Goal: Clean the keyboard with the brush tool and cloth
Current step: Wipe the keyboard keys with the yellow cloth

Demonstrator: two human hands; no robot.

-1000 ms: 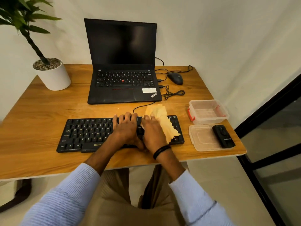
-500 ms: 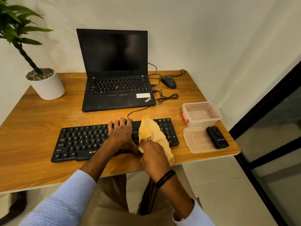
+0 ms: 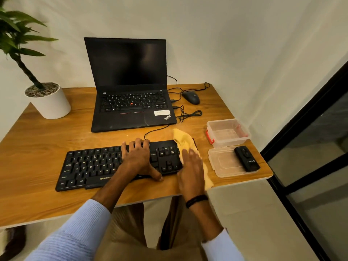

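We see the flat black plastic keyboard (image 3: pixel 90 166) lying along the near part of the smooth, wood-grained counter (image 3: pixel 37 140), its white-lettered keys matte. The left grip (image 3: pixel 138 159) clamps it, fingers curled over the far edge and thumb against the near edge. The soft, crumpled yellow cloth (image 3: pixel 183 138) is draped over the keyboard's right end, with one corner trailing toward the counter's front edge. The right grip (image 3: pixel 192 168) lies flat on the cloth, fingers straight and together, pressing it down. Just right of the keyboard we find a clear plastic box (image 3: pixel 227 131) with red clasps, and nearer, its clear flat lid (image 3: pixel 224 162) carrying a small black rectangular device (image 3: pixel 246 159). An open black laptop (image 3: pixel 130 102) stands behind.
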